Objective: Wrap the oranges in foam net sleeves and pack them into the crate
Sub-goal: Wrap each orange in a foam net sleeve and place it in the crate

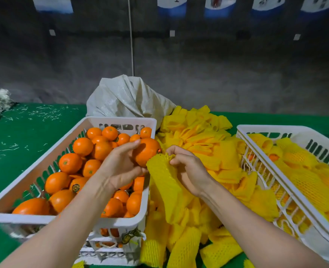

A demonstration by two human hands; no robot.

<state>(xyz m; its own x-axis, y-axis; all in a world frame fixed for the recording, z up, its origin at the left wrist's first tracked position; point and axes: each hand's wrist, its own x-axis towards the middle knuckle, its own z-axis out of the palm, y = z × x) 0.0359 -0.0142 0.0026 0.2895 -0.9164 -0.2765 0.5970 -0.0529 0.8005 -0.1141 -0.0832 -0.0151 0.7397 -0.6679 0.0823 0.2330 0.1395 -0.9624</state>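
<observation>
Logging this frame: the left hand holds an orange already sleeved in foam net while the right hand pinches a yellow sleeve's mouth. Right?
Not quite. The head view shows the orange in the left hand is bare, not sleeved; the right hand does pinch the yellow foam net sleeve at its mouth.

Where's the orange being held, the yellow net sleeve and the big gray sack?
held orange (147,152), head view, bare peel at its middle.
foam net sleeve (163,178), head view, its body below the open mouth.
gray sack (125,97), head view, its crumpled middle.

Fruit-packing workshop: green table, crates of oranges, foam sleeve pile.
</observation>
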